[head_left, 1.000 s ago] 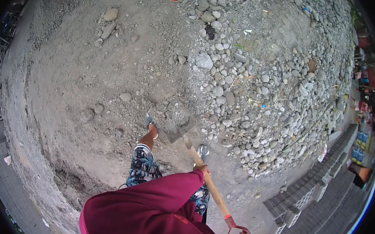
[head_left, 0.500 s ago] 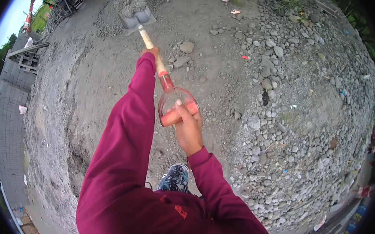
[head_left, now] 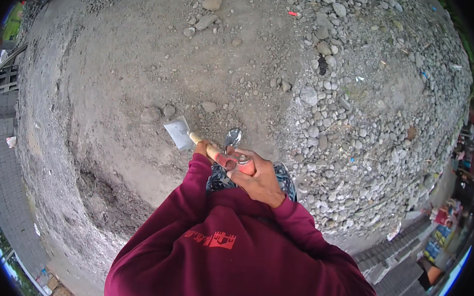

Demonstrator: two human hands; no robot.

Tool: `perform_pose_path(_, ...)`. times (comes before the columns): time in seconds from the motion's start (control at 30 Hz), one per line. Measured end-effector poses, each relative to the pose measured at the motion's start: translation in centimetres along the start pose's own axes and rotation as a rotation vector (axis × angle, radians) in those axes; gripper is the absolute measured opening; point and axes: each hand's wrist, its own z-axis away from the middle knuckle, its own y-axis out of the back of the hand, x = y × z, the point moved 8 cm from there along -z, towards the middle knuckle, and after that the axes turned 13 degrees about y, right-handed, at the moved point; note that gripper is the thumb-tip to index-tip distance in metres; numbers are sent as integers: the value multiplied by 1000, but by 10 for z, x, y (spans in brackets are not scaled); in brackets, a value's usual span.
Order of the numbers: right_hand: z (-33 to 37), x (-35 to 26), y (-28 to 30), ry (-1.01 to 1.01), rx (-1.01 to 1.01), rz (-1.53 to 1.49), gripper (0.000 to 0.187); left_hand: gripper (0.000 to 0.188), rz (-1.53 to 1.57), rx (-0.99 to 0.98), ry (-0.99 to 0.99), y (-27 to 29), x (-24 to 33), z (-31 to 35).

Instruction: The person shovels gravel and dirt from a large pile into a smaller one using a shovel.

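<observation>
Fingers (head_left: 203, 147) around a red-handled shovel (head_left: 213, 153)

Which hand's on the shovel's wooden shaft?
The left hand, wrapped around the wooden shaft on the blade side; the right hand is instead on the red handle grip at the opposite end.

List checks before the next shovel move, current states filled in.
1. Left hand on wooden shaft: ok.
2. Right hand on red handle: ok.
3. Blade bare, no load on its visible face: ok.
4. Blade apart from the forward shoe: ok.
5. Area around blade free of stones: not ok, two show close by.
6. Blade lifted off the ground: cannot tell.
</observation>
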Motion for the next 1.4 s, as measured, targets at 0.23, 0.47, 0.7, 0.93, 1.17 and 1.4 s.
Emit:
perform_pose_path(0.23, 68, 1, 31, 70, -205, 151, 53, 31, 209, -55, 32, 43, -102, 7)
perform_pose_path(0.47, 207, 9, 160, -261, 20, -243, 57, 42, 380, -146, -190, -35, -143, 49)
perform_pose_path(0.7, 345, 66, 293, -303, 615, -141, 39, 21, 87, 161, -175, -100, -200, -43)
perform_pose_path(0.93, 394, 14, 331, -300, 720, 244, 55, 16, 38, 78, 62, -196, -330, -53)
perform_pose_path(1.17, 216, -74, 224, 77, -133, 708, 74, 26, 278, -23, 89, -177, -229, -33)
perform_pose_path(1.4, 81, -109, 69, 676, -731, 760, 42, 30, 580, 119, 35, -41, -112, -9)
